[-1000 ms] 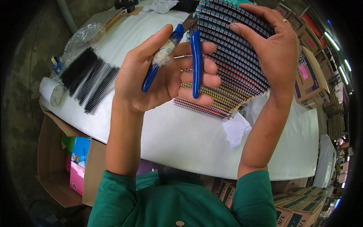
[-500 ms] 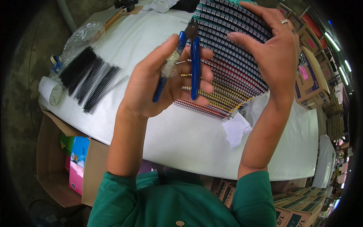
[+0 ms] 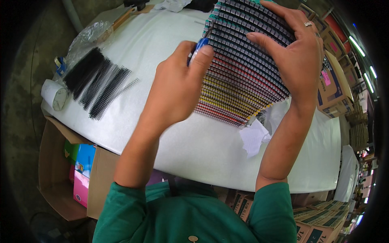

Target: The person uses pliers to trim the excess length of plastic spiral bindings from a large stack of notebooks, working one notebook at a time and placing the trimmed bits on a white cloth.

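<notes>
My left hand point(image 3: 178, 83) is closed around blue-handled cutting pliers point(image 3: 199, 47), most of the handles hidden in the fist. The dark jaws are at the left ends of the upper wire spines. A long stack of wire-bound notebooks point(image 3: 243, 73) lies with its spines up, the edges black, teal, red and yellow. Across the stack's right side, my right hand point(image 3: 300, 56) has its fingers spread; the thumb is over the spines and the fingertips reach the far end. A ring is on one finger.
Loose black wire coils point(image 3: 97, 83) lie on the white table point(image 3: 194, 150) at left, by a white roll point(image 3: 55, 95) and clear plastic point(image 3: 87, 38). A crumpled paper scrap point(image 3: 254, 137) sits near the stack. Cartons point(image 3: 334, 87) stand at right; an open box point(image 3: 101, 182) holds colourful items at lower left.
My left hand has turned from palm-up, with the pliers loosely across it, to knuckles-up and closed round the handles. My right hand has barely moved.
</notes>
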A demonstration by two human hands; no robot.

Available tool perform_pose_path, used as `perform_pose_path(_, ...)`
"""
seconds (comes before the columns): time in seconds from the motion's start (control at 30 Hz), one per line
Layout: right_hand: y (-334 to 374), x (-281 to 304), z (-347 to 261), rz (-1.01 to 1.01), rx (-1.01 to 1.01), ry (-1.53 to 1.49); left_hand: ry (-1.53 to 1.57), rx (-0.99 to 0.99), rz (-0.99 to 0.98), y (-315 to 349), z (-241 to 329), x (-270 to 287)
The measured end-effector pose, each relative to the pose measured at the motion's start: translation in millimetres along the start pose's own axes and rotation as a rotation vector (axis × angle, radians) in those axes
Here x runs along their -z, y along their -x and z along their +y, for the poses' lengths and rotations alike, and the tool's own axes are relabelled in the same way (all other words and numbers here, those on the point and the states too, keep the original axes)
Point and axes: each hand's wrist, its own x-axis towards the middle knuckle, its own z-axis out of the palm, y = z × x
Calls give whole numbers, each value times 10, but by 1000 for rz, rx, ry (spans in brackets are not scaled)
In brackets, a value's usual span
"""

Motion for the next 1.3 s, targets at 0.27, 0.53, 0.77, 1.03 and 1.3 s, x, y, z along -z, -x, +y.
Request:
perform_pose_path(0.27, 28, -18, 91, -64, 47, 160, 1197, 328, -514, -59, -154, 126)
perform_pose_path(0.53, 50, -19, 28, -15, 81, 82, 333, 199, -167, -27, -75, 82)
perform_pose_path(0.77, 73, -82, 145, 7, 187, 220, 675, 320, -261, -7, -95, 82)
perform_pose_path(1.03, 79, -86, 121, -44, 129, 231, 77, 95, -51, 12, -130, 39)
perform_pose_path(1.3, 56, -27, 113, -110, 97, 182, 1071, 420, -373, 32, -172, 76)
